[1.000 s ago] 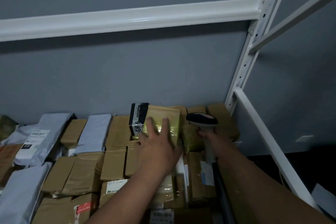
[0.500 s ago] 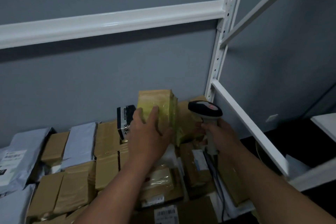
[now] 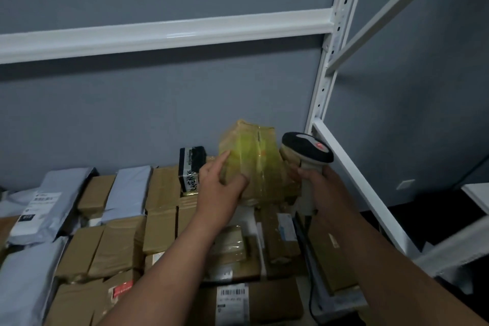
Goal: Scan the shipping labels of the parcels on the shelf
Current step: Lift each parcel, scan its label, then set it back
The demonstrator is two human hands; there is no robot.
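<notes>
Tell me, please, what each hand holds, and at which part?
The left hand holds the tape-wrapped parcel by its left side, lifted above the pile. The right hand grips the scanner by its handle.

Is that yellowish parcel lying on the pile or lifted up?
Lifted and upright. The left hand grips the yellow taped parcel on end above the other parcels, beside the scanner in the right hand.

Parcel storeroom, white steel shelving (image 3: 324,79), stacked labelled parcels (image 3: 158,219)
</notes>
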